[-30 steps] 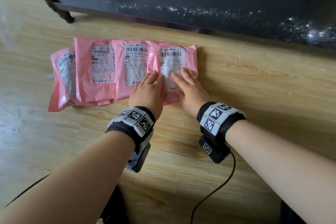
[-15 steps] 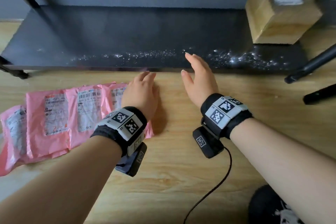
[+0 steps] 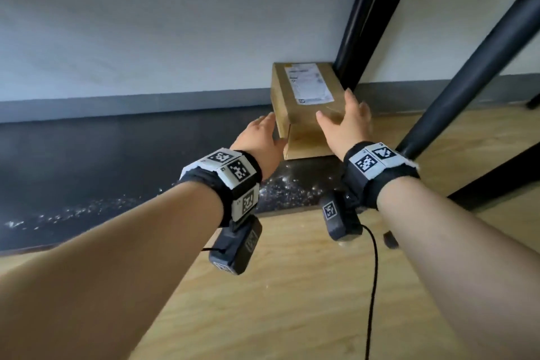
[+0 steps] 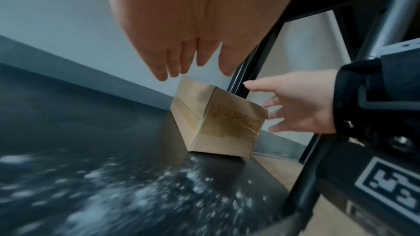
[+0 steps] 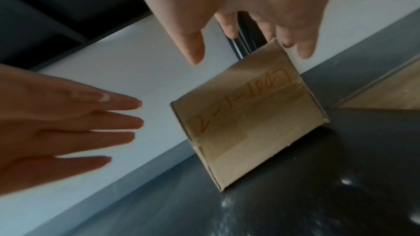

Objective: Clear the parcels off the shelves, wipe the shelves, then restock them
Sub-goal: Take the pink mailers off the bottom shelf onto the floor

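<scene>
A brown cardboard box (image 3: 304, 102) with a white label on top stands at the right end of the black bottom shelf (image 3: 102, 161), close to the wall. Orange handwriting marks its near face (image 4: 227, 119) (image 5: 247, 119). My left hand (image 3: 263, 137) reaches toward the box's left side, fingers straight and spread, a small gap still between them. My right hand (image 3: 347, 123) is over the box's near right corner, fingers spread and straight. Neither hand grips the box in the wrist views. My left hand (image 5: 68, 128) and my right hand (image 4: 295, 107) each hold nothing.
White specks of dust (image 3: 292, 187) lie along the shelf's front edge. Black shelf posts (image 3: 365, 29) rise behind and right of the box, and a slanted black leg (image 3: 467, 67) crosses at the right. An upper shelf hangs overhead. Wooden floor (image 3: 292, 286) lies below.
Both hands have left the pink parcels on the floor and moved up and right to the cardboard box on the shelf. The view has swung right; the pink parcels are out of sight.
</scene>
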A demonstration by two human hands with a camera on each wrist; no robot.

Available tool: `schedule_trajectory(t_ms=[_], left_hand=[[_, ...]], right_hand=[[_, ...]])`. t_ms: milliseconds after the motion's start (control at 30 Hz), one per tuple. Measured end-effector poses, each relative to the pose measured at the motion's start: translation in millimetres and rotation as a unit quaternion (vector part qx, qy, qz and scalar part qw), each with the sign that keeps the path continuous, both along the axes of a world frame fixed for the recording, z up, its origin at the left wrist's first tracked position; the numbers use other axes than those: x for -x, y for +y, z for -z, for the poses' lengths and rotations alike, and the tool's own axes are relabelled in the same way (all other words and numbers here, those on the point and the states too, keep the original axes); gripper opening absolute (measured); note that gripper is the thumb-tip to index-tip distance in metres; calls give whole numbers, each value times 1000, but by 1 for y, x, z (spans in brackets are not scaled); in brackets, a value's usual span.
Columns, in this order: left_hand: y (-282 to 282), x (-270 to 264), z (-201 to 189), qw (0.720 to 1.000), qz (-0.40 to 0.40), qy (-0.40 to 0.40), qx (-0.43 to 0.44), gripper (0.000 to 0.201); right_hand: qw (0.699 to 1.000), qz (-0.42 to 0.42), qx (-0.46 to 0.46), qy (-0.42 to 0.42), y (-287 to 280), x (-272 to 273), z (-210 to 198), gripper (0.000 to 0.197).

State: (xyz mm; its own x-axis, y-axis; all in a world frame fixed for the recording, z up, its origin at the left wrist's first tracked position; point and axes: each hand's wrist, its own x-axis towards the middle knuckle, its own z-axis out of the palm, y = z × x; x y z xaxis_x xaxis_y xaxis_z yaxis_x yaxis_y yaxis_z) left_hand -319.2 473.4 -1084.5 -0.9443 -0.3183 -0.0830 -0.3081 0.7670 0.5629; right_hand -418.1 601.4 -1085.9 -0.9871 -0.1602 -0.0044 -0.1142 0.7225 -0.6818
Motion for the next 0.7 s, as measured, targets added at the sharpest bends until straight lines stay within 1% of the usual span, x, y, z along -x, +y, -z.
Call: schedule_trajectory(t_ms=[67, 100, 200, 300, 433, 500, 567, 600, 700], left_hand=[[7, 24, -2, 999, -9, -3, -41, 55], [10, 32, -2, 998, -16, -2, -62, 53], [21, 43, -2, 993, -43, 12, -108, 45], [24, 30, -9, 985, -91, 53, -137, 37], [11, -24, -22, 982, -129, 104, -95, 30], [-6, -61, -25, 982, -142, 117, -43, 25], [-26, -100, -27, 982, -158, 103, 11, 20], [-37, -122, -28, 981, -171, 92, 25, 21], [-56, -188, -36, 978, -195, 60, 34, 28]], right_hand=[[997, 34, 54, -48, -1, 21, 6, 71], [994, 50, 70, -62, -2, 28, 9, 67], [990, 86, 87, -64, -2, 34, 15, 51], [985, 100, 128, -59, -4, 18, 10, 46], [982, 67, 177, -11, -16, -28, -6, 38], [982, 32, 184, -3, -26, -62, -11, 39], [981, -10, 193, -7, -34, -98, -13, 41], [981, -29, 190, -13, -37, -118, -13, 41], [980, -78, 177, -50, -45, -177, -13, 45]])
